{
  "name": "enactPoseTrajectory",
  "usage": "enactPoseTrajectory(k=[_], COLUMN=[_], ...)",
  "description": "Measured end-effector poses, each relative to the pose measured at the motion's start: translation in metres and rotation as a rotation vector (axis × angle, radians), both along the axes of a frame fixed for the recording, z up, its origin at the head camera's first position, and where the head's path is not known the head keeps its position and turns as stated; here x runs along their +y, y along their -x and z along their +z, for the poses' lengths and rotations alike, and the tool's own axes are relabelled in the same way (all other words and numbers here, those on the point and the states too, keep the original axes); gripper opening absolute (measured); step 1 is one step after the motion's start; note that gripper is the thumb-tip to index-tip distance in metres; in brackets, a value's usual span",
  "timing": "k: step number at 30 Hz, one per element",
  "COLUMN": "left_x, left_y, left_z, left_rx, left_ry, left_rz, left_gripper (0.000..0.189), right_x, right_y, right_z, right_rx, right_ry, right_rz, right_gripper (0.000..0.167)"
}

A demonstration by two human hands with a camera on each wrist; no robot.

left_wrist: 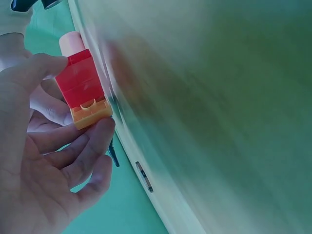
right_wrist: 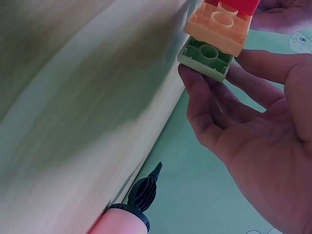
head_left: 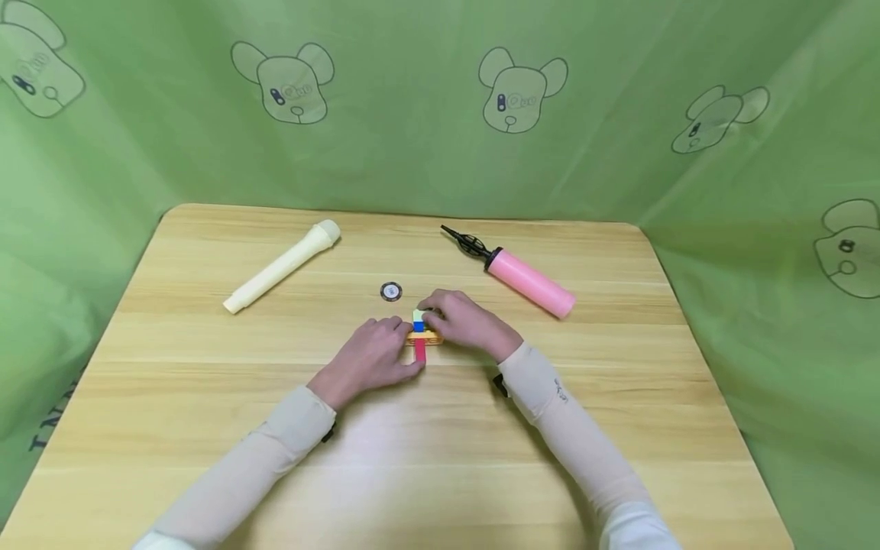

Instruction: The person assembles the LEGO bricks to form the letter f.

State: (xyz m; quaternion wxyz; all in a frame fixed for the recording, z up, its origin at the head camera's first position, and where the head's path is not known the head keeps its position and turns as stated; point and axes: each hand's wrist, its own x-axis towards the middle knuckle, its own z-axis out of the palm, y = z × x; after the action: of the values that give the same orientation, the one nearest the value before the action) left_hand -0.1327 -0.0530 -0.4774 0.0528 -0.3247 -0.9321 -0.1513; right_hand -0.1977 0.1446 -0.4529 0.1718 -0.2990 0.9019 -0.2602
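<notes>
Joined toy building blocks are held between both hands over the table's middle. They include a red block point(left_wrist: 82, 80), an orange block point(right_wrist: 219, 24), a small blue block point(head_left: 418, 326) and a pale green block point(right_wrist: 204, 57). My left hand point(head_left: 371, 355) grips the near side, thumb at the red block's end and fingertips along the orange one. From the far right, my right hand point(head_left: 469, 322) pinches the pale green block between thumb and fingers. Hollow undersides of the orange and green blocks show in the right wrist view.
A round dark-edged chip point(head_left: 391, 292) lies just beyond the hands. Further off are a cream toy microphone point(head_left: 282, 267) on the left and a pink hand pump point(head_left: 529, 283) with a black nozzle on the right. Green printed cloth point(head_left: 412, 153) hangs behind the wooden table point(head_left: 440, 473).
</notes>
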Motion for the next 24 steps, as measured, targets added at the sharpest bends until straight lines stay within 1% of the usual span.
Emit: enactPoseTrajectory(k=[4, 9, 18, 24], left_x=[0.0001, 0.0001, -0.0006, -0.0008], left_y=[-0.0005, -0.0022, -0.0022, -0.0020], left_z=[-0.0008, -0.0015, -0.0034, -0.0045], left_rx=[-0.009, -0.037, -0.119, -0.137], left_ry=[-0.002, 0.005, 0.004, 0.003], left_rz=[0.000, 0.003, 0.029, 0.034], left_gripper=[0.046, 0.049, 0.058, 0.061], right_x=[-0.0006, -0.0011, -0.0008, -0.0006], right_y=[0.0005, 0.0014, 0.0014, 0.0000], right_z=[-0.0021, -0.0047, -0.0051, -0.0070], right_rx=[-0.011, -0.038, -0.033, -0.034], right_ry=[-0.005, -0.016, -0.012, -0.012], right_rz=[-0.001, 0.013, 0.016, -0.001], right_gripper=[0.030, 0.031, 0.030, 0.030])
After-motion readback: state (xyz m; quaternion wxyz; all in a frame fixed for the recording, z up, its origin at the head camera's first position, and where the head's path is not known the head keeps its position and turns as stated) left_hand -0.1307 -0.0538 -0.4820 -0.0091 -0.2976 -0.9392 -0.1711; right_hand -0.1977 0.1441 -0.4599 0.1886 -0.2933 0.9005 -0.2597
